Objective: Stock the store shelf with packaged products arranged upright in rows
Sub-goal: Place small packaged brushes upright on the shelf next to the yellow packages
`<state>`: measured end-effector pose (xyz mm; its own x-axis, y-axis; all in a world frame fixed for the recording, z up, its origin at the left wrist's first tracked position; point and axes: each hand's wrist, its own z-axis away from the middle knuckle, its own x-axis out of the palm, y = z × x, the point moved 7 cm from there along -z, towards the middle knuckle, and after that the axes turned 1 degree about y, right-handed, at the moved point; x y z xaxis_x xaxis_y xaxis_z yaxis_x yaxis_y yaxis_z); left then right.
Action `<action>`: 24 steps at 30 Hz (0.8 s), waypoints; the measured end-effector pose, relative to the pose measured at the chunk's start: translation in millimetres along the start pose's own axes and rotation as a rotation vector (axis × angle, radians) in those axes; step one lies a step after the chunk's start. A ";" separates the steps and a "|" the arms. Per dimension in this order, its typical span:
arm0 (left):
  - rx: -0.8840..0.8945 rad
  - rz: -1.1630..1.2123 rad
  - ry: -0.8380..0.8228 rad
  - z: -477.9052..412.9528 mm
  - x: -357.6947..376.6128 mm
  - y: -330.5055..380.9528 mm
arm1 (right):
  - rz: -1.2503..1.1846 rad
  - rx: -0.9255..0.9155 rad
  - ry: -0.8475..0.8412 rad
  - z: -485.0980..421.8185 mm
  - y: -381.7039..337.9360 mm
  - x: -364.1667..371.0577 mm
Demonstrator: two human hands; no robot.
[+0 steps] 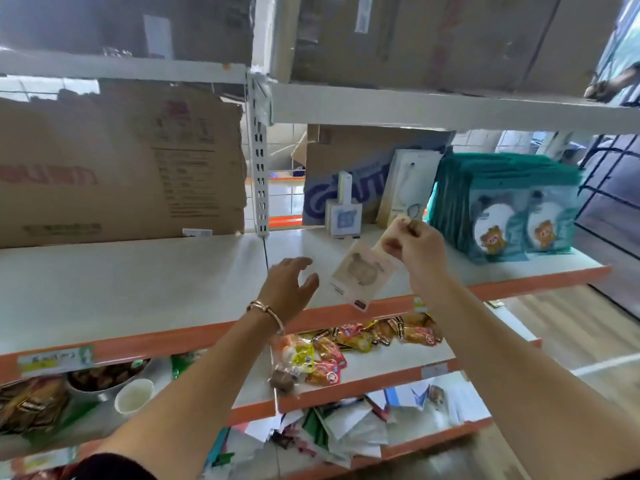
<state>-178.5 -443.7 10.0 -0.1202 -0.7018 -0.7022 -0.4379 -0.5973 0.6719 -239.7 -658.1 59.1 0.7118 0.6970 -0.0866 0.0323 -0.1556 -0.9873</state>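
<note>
We are noting a flat, glossy beige plastic packet [360, 275] with a pale rounded picture on its face and a small dark label at its lower corner; it is hanging tilted in the air above the front of the smooth white shelf board with the orange front edge [138, 282], not touching the board; the right hand [415, 244] is pinching the packet's top corner between thumb and curled fingers, knuckles up, forearm reaching up from lower right; the left hand [291, 285] is hovering just left of the packet, fingers spread and relaxed, palm facing the shelf, holding nothing, apart from the packet; a thin rose-gold metal bracelet [266, 311] is sitting on the left wrist.

On the same board, to the right, a row of teal soft plastic packets with a cartoon bear print [512, 209] is standing upright, packed close; beside them, cream flat packets with a hang hole [408, 188] are leaning back against a brown cardboard box with blue lettering [346, 168]; a small white-and-blue card packet [344, 216] is standing in front; a large creased brown cardboard box with red print [114, 168] is filling the left bay.

Below, shiny red and yellow snack sachets [346, 344] are lying in a loose heap; a white paper cup [133, 396] is standing near a round metal bowl [104, 379].
</note>
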 end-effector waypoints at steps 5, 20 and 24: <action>-0.010 0.017 -0.024 -44.2 38.3 3.9 | 0.137 -0.078 -0.019 -57.0 4.5 11.2; -0.179 -0.053 -0.310 -120.8 132.3 -23.0 | 0.320 -0.158 -0.269 -182.9 28.4 94.0; -0.213 -0.178 -0.324 -122.0 148.0 -38.5 | 0.335 -0.144 -0.358 -200.4 31.4 117.1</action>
<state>-70.8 -572.0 -91.1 -0.3479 -0.4429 -0.8263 -0.2871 -0.7887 0.5436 -14.8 -721.7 44.6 0.4158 0.7845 -0.4600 -0.0424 -0.4885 -0.8715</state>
